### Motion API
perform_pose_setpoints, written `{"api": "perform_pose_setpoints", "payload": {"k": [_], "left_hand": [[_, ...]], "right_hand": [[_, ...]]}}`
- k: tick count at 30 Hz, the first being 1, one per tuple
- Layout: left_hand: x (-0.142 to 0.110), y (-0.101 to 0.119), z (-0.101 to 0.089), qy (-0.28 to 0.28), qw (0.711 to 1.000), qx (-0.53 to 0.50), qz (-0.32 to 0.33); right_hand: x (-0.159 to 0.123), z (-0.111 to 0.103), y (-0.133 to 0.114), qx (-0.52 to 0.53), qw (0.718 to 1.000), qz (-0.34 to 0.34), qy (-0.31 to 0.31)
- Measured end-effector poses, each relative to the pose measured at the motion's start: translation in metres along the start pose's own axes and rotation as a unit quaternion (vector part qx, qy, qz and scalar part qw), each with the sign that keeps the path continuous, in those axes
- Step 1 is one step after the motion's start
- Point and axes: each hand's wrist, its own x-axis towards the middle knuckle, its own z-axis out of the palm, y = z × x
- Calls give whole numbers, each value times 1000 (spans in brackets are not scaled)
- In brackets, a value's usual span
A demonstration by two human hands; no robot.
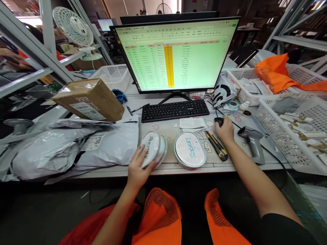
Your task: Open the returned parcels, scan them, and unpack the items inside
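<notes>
My left hand is closed around the near edge of a round white package with dark print, tilted and slightly blurred. A second round, pale piece shows right behind it; whether the two are joined I cannot tell. To their right, another round white package with teal lettering and a teal rim lies flat near the table edge. My right hand rests on a black computer mouse, fingers curled over it. Between that package and my right forearm lies a yellow-and-black utility knife.
Behind the keyboard stands a monitor showing a spreadsheet. Paper slips lie before it. Grey mailer bags and a cardboard box crowd the left. A barcode scanner and white baskets stand right.
</notes>
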Motion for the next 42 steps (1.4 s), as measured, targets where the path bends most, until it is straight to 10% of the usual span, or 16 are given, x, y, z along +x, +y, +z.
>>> {"api": "perform_pose_setpoints", "payload": {"k": [4,12,16,22,27,32,42], "left_hand": [[3,-21,-9,49,992,-68,-98],[0,-3,-34,-112,973,111,169],[62,46,-40,-191,939,105,265],[210,135,69,-360,885,125,267],[239,161,154,-387,861,199,262],[233,157,177,-377,854,248,260],[229,167,179,-323,893,236,207]], "right_hand": [[-2,-5,-4,-5,1000,-2,11],[-7,-32,-30,73,984,-156,-43],[-8,-73,-23,91,986,-130,-50],[-53,-141,24,80,996,-29,6],[-120,-155,69,21,995,78,53],[-138,-148,98,-24,979,200,-11],[-71,-151,92,67,946,294,-116]]}}
